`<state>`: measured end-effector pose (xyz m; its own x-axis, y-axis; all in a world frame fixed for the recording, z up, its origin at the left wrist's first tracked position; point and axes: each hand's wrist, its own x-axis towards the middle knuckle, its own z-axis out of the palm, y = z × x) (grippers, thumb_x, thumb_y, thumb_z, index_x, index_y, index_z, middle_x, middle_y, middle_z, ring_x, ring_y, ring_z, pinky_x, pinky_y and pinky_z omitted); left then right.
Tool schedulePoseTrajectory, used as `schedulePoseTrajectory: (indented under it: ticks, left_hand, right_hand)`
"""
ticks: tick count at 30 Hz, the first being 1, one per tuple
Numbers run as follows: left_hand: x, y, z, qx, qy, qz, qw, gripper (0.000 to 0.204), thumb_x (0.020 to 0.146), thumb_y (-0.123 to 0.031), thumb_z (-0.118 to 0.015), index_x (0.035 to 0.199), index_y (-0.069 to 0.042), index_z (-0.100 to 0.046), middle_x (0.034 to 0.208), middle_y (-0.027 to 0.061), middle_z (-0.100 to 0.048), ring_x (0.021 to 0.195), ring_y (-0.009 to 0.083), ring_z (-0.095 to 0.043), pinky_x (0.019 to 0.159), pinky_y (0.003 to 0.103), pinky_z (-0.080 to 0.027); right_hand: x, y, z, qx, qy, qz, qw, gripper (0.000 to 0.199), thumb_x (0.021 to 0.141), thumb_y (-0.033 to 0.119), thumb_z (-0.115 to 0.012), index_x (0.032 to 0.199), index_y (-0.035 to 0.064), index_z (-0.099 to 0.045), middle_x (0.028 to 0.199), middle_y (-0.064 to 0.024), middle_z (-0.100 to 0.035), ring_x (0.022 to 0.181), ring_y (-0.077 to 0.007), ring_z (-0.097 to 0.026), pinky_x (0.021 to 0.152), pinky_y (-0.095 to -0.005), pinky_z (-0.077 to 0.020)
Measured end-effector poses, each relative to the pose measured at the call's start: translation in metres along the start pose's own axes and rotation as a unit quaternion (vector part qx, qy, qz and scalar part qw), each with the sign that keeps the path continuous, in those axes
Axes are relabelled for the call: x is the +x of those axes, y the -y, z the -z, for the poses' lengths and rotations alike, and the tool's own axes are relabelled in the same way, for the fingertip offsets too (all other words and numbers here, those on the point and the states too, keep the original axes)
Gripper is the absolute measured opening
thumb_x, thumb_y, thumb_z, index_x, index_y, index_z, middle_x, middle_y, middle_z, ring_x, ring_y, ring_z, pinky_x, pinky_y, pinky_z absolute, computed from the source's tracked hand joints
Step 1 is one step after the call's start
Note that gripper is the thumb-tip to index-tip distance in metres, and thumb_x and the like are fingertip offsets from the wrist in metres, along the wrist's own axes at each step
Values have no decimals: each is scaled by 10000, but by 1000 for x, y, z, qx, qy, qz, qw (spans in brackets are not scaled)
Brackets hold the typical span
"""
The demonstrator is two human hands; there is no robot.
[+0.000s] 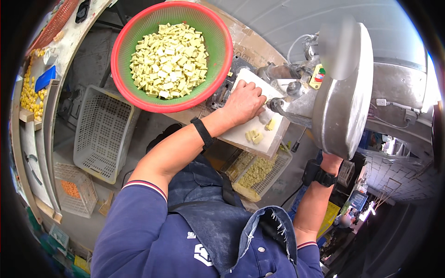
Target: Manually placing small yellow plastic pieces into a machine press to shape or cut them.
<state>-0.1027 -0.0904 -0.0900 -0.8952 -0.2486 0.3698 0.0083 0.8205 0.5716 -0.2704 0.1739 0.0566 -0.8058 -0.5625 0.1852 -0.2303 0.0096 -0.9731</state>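
1. Head view — progress. The person is working at a metal machine on the right side. The big red basin with a green inside, standing far and a little left, is holding a large heap of pale yellow blocks; I judge these are still waiting. On the white tray in front of the machine only a few small yellow pieces are lying, with one more just beside the machine's mouth. Below the tray, nearer to the person, a white crate is collecting greenish-yellow crumbled material — it is only partly full. So the work seems to be in its early or middle part, with most of the basin left.

2. Head view — the hands. The left hand is resting on the far part of the tray, fingers curled downward toward the machine's mouth; I cannot tell if it is gripping a block under the palm. The right hand is reaching up behind the machine's round housing and is mostly hidden, so I cannot tell how it is closed.

3. Head view — how the blocks look. They are small, flat, rectangular and matte, with clean edges, lying loosely over each other in the basin.
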Motion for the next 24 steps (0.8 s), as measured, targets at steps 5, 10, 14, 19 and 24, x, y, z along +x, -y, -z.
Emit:
schedulePoseTrajectory:
  ticks: [5,10,14,19,24]
  left_hand:
    - [-2,1,-10,11,-33,17,999,156,814,-261,-734,857,-110,-723,851,50,-648,911,242,-589,835,409,-405]
    - [0,-2,-11,-9,-49,29,998,149,812,-259,-728,837,-112,-727,843,55,-654,904,238,-589,833,407,-405]
    - [-2,-1,-14,4,-50,33,998,131,800,-230,-708,784,-100,-709,817,56,-646,885,241,-591,826,411,-404]
    - [-5,3,-3,14,-72,35,997,108,774,-193,-697,763,-86,-691,802,60,-637,849,242,-590,790,420,-416]
    - [-27,48,43,6,-186,153,971,164,772,-146,-739,887,-33,-706,816,134,-663,802,323,-640,723,456,-512]
  right_hand:
    - [0,2,2,86,22,-17,996,504,1022,316,-557,1437,36,-499,1363,-140,-597,1215,-284,-605,1049,-431,-499]
    - [14,2,5,175,50,-34,983,518,1020,326,-560,1445,38,-493,1368,-140,-594,1220,-284,-602,1052,-434,-497]
    - [15,3,3,179,49,-40,982,541,1017,350,-563,1454,41,-487,1376,-137,-592,1227,-284,-597,1059,-442,-493]
    - [15,3,2,135,7,-36,990,550,1018,367,-559,1459,47,-485,1382,-132,-588,1236,-282,-590,1070,-448,-482]
    - [8,0,4,200,39,-40,978,532,1032,336,-536,1474,49,-467,1402,-134,-575,1262,-283,-572,1075,-442,-473]
